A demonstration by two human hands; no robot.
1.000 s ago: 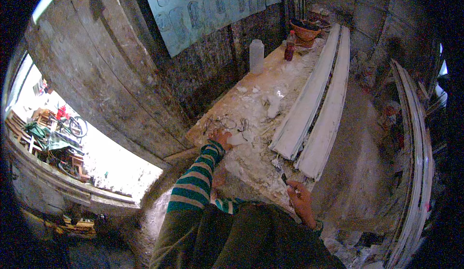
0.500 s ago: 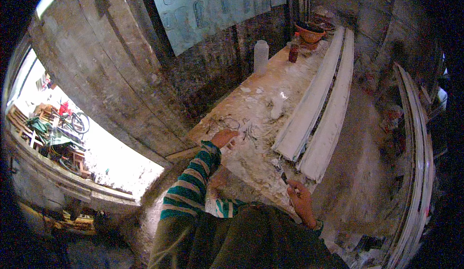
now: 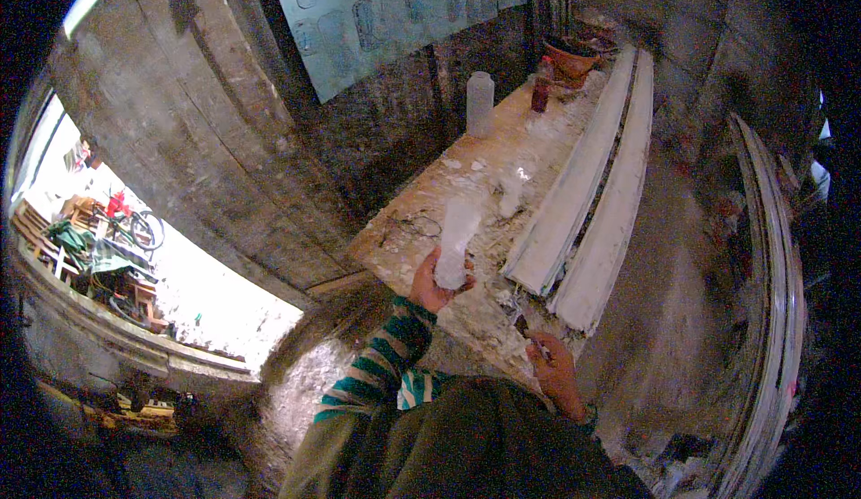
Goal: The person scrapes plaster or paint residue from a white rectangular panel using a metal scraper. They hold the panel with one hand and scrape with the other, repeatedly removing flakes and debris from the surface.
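My left hand (image 3: 434, 286) is closed around the lower end of a whitish, elongated thing (image 3: 457, 237), raised over the near left part of the worktable (image 3: 395, 230). It looks pale and partly see-through; blur hides its exact kind. My right hand (image 3: 556, 369) grips a small dark tool (image 3: 523, 327) at the table's near edge, its tip pointing toward the strips. Just beyond that tool lie two long white moulding strips (image 3: 560, 239) (image 3: 619, 248), side by side along the table's right side. White residue covers much of the tabletop.
A translucent bottle (image 3: 480, 104), a bottle of red liquid (image 3: 540, 95) and an orange-brown bowl (image 3: 571, 64) stand at the far end. More long strips (image 3: 771, 302) lean at the right. A wooden wall (image 3: 188, 140) and a bright opening with a bicycle (image 3: 146, 229) are at left.
My left hand, earlier low over the tabletop, has turned and moved slightly right and nearer, now holding up the whitish thing. My right hand stays almost in place with the tool.
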